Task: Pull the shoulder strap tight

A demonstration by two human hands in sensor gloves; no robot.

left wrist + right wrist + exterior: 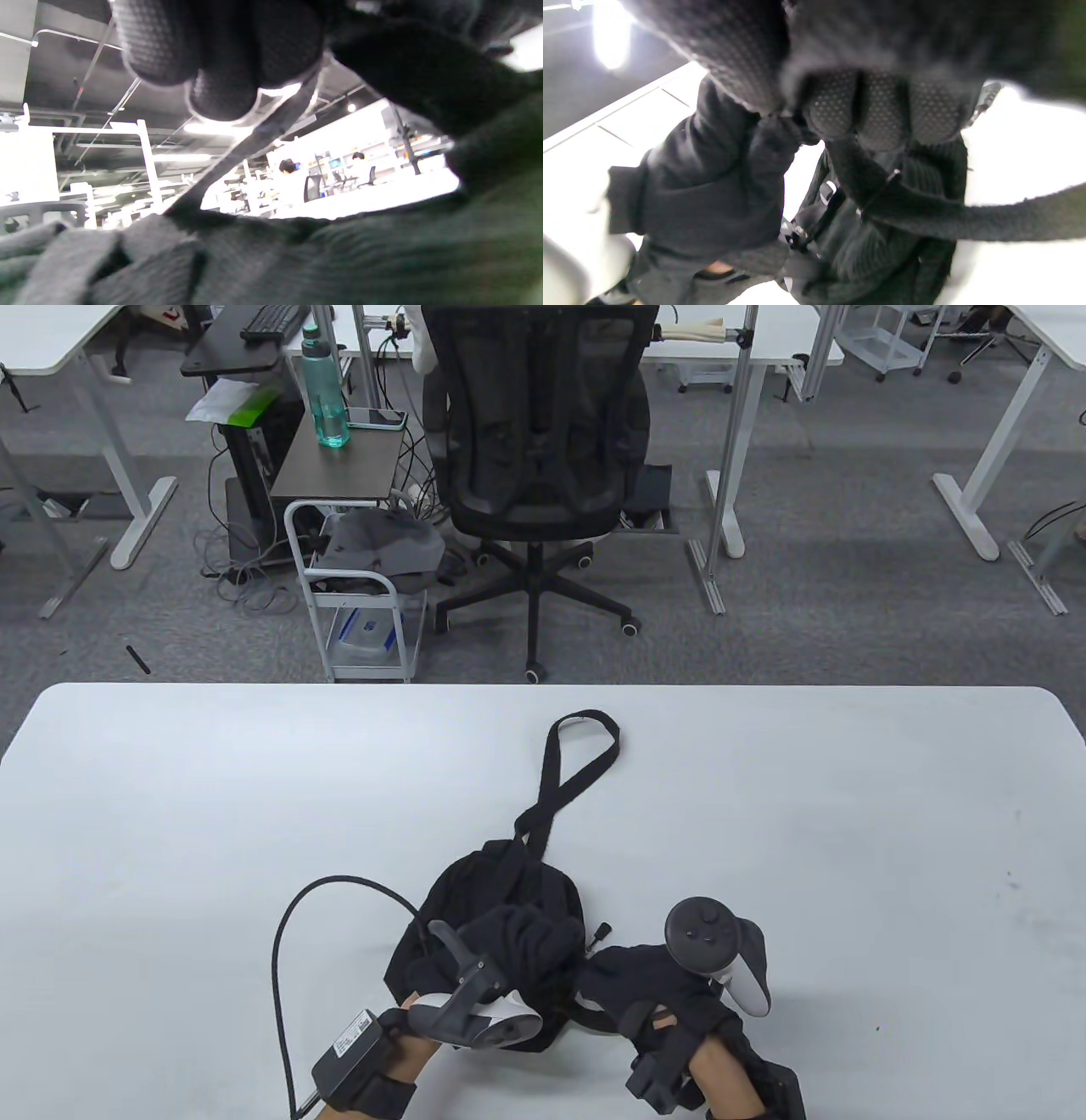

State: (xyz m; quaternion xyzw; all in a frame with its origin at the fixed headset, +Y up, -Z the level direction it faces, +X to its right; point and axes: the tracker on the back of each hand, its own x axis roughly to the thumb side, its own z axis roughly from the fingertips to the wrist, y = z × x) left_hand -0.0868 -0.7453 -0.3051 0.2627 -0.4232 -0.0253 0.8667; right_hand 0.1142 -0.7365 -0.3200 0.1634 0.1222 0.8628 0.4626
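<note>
Backpack (pixel 496 899), small, black ribbed knit, lies at the near edge of the white desk (pixel 170 814). Shoulder strap (pixel 577 763), flat fuzzy webbing, loops away across the desk. Left hand (pixel 517 950) presses curled fingers onto the bag; right hand (pixel 632 976) pinches webbing beside it.

No legible text, brand or number is present in any view. A white label on the left wrist module (pixel 349 1042) carries print too small to read.
</note>
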